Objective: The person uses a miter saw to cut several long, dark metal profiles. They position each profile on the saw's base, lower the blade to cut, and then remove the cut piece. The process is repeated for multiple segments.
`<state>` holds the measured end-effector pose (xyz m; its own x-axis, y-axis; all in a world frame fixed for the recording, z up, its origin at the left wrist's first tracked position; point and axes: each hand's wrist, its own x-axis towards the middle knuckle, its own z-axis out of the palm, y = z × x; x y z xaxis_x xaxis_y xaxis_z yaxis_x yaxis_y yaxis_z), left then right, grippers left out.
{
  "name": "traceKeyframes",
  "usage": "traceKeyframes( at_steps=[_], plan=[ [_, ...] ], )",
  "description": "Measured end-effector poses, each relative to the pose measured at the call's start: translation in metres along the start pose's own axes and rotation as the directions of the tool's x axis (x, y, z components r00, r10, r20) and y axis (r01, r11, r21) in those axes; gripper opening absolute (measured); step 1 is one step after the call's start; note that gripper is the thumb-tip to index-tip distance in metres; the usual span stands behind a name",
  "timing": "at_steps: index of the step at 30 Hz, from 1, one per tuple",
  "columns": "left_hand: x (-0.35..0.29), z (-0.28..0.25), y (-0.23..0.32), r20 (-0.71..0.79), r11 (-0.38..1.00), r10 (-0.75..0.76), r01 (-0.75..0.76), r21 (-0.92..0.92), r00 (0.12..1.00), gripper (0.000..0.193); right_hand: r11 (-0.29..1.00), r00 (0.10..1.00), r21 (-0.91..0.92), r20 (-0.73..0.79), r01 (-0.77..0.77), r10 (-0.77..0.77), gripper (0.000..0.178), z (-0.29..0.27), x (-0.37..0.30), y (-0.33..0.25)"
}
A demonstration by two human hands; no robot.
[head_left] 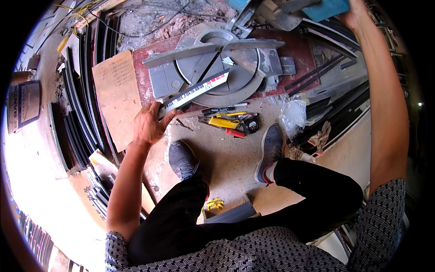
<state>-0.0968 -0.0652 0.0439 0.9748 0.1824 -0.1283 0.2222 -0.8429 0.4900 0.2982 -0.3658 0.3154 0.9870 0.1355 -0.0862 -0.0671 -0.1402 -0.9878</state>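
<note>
My left hand grips the near end of a short profile strip covered in white printed film. The strip slants up to the right over the round grey table of a miter saw, below its fence. Its far end lies near the slot in that table. At the upper right, my right hand is closed on the raised saw head, which has a teal housing. The picture's edge cuts off part of that hand, and its grip is partly hidden. A small white scrap lies by the fence.
Before the saw lie a tape measure, a yellow utility knife, markers and a red-handled tool. Cardboard with handwriting and dark profiles are at left. A work glove and plastic wrap lie right.
</note>
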Motion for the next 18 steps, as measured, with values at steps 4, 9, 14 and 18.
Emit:
traceKeyframes(
  at_steps=[4,9,14,18],
  plan=[
    [-0.016,0.005,-0.003,0.065,0.996,-0.084,0.086,-0.032,0.994,0.054,1.0,0.999,-0.017,-0.05,-0.016,0.016,0.022,0.008,-0.006,-0.003],
    [-0.034,0.015,-0.005,0.081,0.973,-0.152,0.163,-0.163,0.985,0.056,0.997,0.996,-0.003,0.028,0.08,-0.08,0.023,0.005,-0.01,0.005],
    [-0.042,0.011,0.005,0.211,0.923,-0.266,0.312,-0.225,0.94,0.062,0.995,0.998,0.083,-0.02,0.055,-0.053,0.028,-0.011,0.002,0.016],
    [-0.044,0.016,0.001,0.168,0.927,-0.277,0.309,-0.212,0.946,0.062,0.951,0.995,0.294,-0.044,0.098,-0.088,0.035,-0.071,0.04,0.073]
  ],
)
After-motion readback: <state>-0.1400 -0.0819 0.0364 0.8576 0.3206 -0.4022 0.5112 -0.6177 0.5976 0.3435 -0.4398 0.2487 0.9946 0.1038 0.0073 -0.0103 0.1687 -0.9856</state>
